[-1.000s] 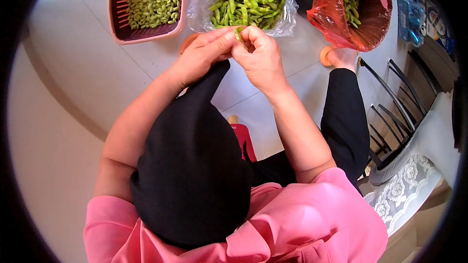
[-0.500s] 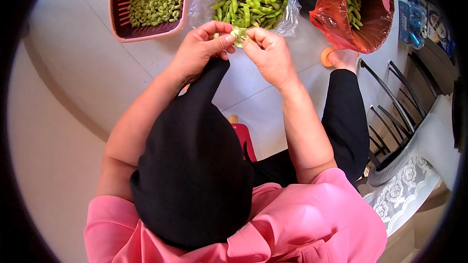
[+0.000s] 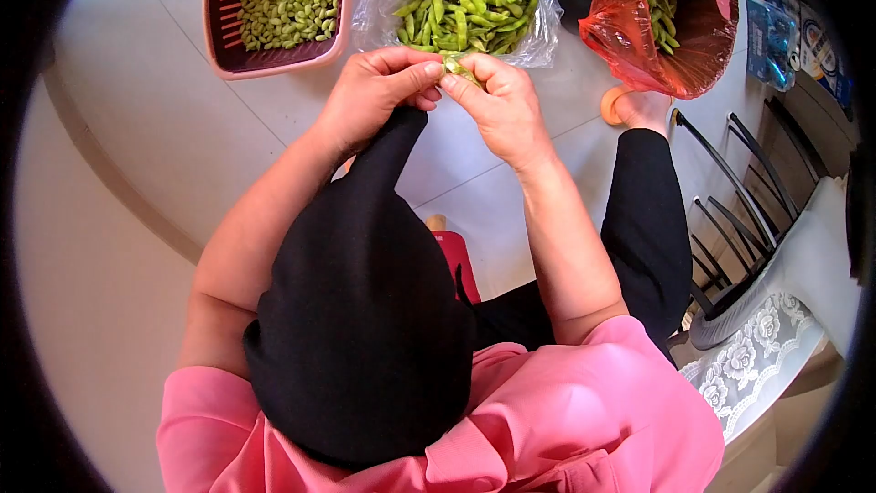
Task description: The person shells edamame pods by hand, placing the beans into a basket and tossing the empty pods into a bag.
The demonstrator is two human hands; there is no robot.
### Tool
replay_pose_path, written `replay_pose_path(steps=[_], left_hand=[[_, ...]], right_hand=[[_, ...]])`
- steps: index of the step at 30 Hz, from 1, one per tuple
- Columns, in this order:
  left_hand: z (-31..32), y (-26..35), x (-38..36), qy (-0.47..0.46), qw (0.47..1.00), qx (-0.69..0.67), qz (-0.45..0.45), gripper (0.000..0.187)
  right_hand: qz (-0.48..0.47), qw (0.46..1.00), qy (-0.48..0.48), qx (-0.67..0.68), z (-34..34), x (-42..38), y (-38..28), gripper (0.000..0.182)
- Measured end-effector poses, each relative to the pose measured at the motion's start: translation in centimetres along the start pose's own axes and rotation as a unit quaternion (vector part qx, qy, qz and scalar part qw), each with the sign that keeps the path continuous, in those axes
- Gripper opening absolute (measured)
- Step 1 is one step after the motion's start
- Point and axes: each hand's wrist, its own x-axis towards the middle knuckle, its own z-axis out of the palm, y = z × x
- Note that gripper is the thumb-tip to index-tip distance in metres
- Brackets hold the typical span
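Both hands meet in front of the bag of pods, pinching a pale green soybean pod [image 3: 463, 71]. My right hand [image 3: 500, 108] is closed on it between thumb and fingers. The closed fingers of my left hand [image 3: 383, 89] are at the pod's left end, thumb tip almost against the right thumb. Just beyond lies a clear plastic bag [image 3: 546, 47] spread open under a heap of green soybean pods [image 3: 465, 9]. To the left of it, a pink basket [image 3: 274, 68] contains shelled green soybeans [image 3: 287, 14].
A red plastic bag [image 3: 620, 32] with some pods inside stands at the upper right, close to my foot [image 3: 643, 111]. Black metal chair legs [image 3: 748, 192] are on the right. A red stool edge [image 3: 456, 260] shows below me on the tiled floor [image 3: 246, 128].
The split-looking pod seen wide between the fingers is now mostly covered. My right hand has shifted slightly left, and the thumbs are closer together.
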Motion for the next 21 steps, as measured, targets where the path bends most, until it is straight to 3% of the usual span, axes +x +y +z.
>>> replay_pose_path(steps=[4,7,9,11,13,15,16,18,21], left_hand=[[-0.1,0.2,-0.2,-0.011,0.998,0.058,0.005,0.020],[-0.6,-0.2,-0.1,-0.018,1.000,0.009,-0.014,0.021],[-1.3,-0.5,-0.1,-0.090,0.987,-0.121,-0.054,0.020],[-1.5,-0.6,0.0,-0.078,0.987,-0.133,-0.039,0.019],[-2.1,-0.3,-0.1,-0.062,0.987,-0.144,-0.022,0.019],[-2.9,0.9,-0.3,-0.012,0.973,-0.213,0.085,0.021],[-3.5,1.5,-0.4,0.012,0.967,-0.234,0.096,0.023],[-5.6,2.2,0.0,0.066,0.967,-0.183,0.162,0.022],[-8.4,3.0,0.3,0.160,0.958,-0.040,0.235,0.028]], right_hand=[[-0.011,0.999,-0.002,-0.050,-0.3,0.0,0.5,0.014],[-0.025,0.999,-0.028,-0.035,-0.4,0.0,0.8,0.014],[-0.017,0.998,-0.046,-0.034,-0.9,0.0,0.5,0.014],[-0.009,0.997,-0.064,-0.034,-1.7,-0.2,-0.4,0.013],[-0.124,0.985,0.105,-0.053,-2.8,-0.4,-2.3,0.013],[-0.120,0.938,0.265,-0.190,-5.7,-1.2,-5.4,0.014],[-0.154,0.916,0.330,-0.171,-6.7,-1.2,-6.7,0.016],[-0.186,0.869,0.413,-0.202,-9.5,-1.4,-8.6,0.024],[-0.227,0.855,0.401,-0.236,-12.9,-0.6,-8.7,0.035]])
